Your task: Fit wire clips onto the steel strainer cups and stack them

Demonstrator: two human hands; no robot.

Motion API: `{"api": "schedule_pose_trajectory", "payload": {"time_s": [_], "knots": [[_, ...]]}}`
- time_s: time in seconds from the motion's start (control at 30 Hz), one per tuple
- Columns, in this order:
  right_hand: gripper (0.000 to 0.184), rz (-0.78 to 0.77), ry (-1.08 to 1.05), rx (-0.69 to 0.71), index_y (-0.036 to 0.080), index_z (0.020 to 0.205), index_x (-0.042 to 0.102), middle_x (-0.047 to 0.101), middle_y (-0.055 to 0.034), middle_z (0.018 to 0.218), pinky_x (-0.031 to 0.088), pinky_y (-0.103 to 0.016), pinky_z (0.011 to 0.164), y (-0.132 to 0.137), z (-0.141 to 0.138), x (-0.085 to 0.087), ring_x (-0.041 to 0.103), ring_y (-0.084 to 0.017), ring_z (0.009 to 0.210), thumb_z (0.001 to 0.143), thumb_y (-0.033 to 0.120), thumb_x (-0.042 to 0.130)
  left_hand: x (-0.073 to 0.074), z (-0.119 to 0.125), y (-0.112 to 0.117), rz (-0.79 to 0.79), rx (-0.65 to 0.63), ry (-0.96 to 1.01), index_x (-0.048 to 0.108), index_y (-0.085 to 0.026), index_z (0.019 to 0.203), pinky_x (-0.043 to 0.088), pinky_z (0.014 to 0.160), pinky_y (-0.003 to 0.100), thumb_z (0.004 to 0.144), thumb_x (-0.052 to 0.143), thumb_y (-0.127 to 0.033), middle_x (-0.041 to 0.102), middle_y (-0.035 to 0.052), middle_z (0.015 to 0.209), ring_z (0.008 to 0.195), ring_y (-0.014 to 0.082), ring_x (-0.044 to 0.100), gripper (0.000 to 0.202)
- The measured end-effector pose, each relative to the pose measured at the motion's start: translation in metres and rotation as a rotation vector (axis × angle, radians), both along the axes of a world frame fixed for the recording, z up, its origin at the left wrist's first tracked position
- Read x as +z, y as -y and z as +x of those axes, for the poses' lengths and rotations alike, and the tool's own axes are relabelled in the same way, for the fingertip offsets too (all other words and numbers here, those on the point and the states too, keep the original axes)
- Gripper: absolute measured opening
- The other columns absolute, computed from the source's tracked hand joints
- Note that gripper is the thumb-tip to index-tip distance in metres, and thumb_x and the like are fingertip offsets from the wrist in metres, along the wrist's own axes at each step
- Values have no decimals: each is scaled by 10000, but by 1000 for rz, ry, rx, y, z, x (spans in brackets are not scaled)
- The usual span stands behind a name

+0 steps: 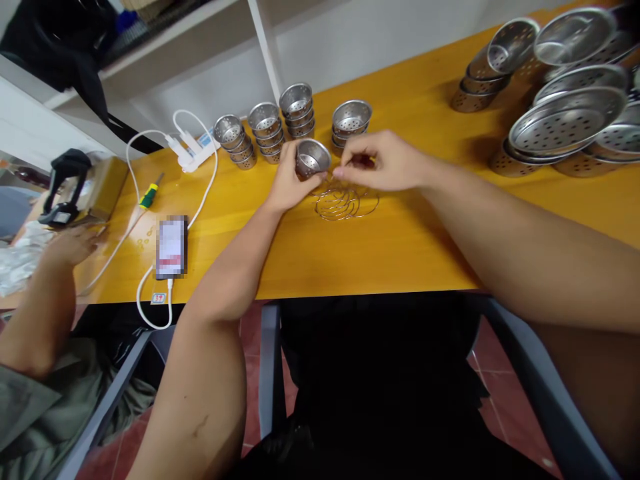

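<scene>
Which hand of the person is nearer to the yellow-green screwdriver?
Left. The left hand, holding a small perforated cup, is to the right of the screwdriver; the right hand is farther right, beyond the cup.

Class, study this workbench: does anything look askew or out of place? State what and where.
At the far right, one perforated cup tips sideways on its stack, unlike the upright cup stacks by the wall. The wide perforated dishes beside it are heaped slanted, overlapping unevenly.

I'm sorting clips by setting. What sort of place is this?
Likely a small assembly workshop: stacks of perforated steel cups and perforated trays on a yellow table, loose wire rings, and the left hand holding one cup.
</scene>
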State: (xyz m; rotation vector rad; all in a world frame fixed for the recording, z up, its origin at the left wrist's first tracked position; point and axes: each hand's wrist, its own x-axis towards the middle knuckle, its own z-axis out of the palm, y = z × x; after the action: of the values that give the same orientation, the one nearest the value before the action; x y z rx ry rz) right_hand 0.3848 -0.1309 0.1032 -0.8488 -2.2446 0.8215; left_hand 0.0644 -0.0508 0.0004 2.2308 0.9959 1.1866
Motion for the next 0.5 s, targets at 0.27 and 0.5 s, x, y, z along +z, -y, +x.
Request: {"api": "schedule_pose_trajectory", "payload": {"time_s": [0.27, 0.5], "knots": [[760, 167, 10, -103, 350, 1539, 844, 797, -156, 1670, 667, -588, 1180, 0, -4, -11, 753, -401, 1317, 1165, 1000, 718, 2, 8, 10, -146, -78, 95, 505, -410, 1866, 572, 1501, 613, 933, 888, -1076, 662, 164, 1830, 1745, 374, 706, 1209], [596, 302, -9, 3, 304, 1451, 884, 876, -173, 1502, 650, -617, 1253, -16, 0, -20, 803, -424, 1365, 1306, 806, 596, -8, 10, 3, -111, -197, 4, 170, -492, 2003, 561, 1530, 668, 1051, 719, -1090, 533, 163, 2019, 1866, 393, 648, 1251]]}}
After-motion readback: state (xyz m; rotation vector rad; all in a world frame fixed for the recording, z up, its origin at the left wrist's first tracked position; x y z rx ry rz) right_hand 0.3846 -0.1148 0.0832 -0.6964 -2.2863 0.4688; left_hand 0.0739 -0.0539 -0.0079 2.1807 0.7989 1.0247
